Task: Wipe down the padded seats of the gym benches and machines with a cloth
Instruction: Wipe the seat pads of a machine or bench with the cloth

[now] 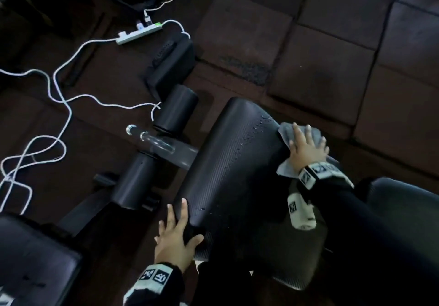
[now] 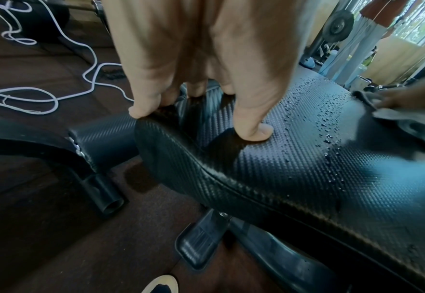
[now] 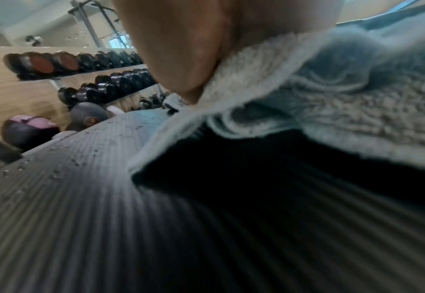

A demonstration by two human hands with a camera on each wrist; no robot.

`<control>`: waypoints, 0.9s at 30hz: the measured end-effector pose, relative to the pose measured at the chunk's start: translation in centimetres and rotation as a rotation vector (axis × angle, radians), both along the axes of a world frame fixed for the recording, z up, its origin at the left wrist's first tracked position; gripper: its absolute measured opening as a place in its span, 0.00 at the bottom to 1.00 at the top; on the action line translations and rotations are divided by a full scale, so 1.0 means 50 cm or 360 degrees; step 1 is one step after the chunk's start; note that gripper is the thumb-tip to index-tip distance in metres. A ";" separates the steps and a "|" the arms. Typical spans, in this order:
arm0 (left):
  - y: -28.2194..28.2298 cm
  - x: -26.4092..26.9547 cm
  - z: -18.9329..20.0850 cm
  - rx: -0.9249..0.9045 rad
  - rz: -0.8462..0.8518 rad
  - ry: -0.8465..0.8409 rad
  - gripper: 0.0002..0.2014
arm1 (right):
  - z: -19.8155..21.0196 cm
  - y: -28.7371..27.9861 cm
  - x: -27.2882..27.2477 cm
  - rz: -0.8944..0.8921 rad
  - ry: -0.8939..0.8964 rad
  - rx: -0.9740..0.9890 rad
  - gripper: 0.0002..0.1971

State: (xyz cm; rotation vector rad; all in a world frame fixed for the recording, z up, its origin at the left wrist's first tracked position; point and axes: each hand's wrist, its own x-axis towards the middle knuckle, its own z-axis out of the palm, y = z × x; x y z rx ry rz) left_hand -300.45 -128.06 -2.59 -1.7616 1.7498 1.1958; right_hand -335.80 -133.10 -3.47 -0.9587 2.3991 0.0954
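The black textured bench seat (image 1: 232, 163) fills the middle of the head view, with water droplets (image 1: 249, 137) beaded on its far right part. My right hand (image 1: 306, 144) lies flat, fingers spread, pressing a grey cloth (image 1: 285, 130) onto the seat's right edge. In the right wrist view the cloth (image 3: 331, 95) bunches under the palm (image 3: 181, 49) over the ribbed seat (image 3: 81, 218). My left hand (image 1: 175, 229) braces on the seat's near left corner. Its straight fingers (image 2: 143, 111) touch the rim, and the thumb presses on top of the seat (image 2: 281, 168).
Two black foam rollers (image 1: 175, 113) (image 1: 135, 182) stick out left of the seat. White cables (image 1: 59, 96) and a power strip (image 1: 139, 32) lie on the dark floor mats (image 1: 332, 56). Another black pad (image 1: 35, 258) sits lower left. A dumbbell rack (image 3: 93, 79) stands beyond.
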 end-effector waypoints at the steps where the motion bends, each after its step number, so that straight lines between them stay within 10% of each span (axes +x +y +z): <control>1: -0.001 0.000 -0.001 0.0010 -0.0001 -0.0004 0.47 | 0.001 -0.040 0.014 0.0087 -0.0018 -0.0021 0.26; 6: -0.001 0.002 0.000 0.0046 0.0000 0.0007 0.46 | 0.008 -0.154 0.146 0.0580 -0.0015 -0.0067 0.27; 12: -0.003 0.003 0.004 0.0074 -0.0018 0.0028 0.46 | -0.006 0.009 0.199 0.1281 -0.0018 -0.0241 0.34; 17: -0.007 0.000 0.009 0.0111 0.0003 0.0045 0.47 | 0.015 0.113 0.088 0.0940 -0.0095 -0.0047 0.33; 27: -0.005 0.000 0.008 0.0106 -0.0012 0.0047 0.46 | 0.001 -0.087 0.093 0.0396 -0.0038 -0.0122 0.26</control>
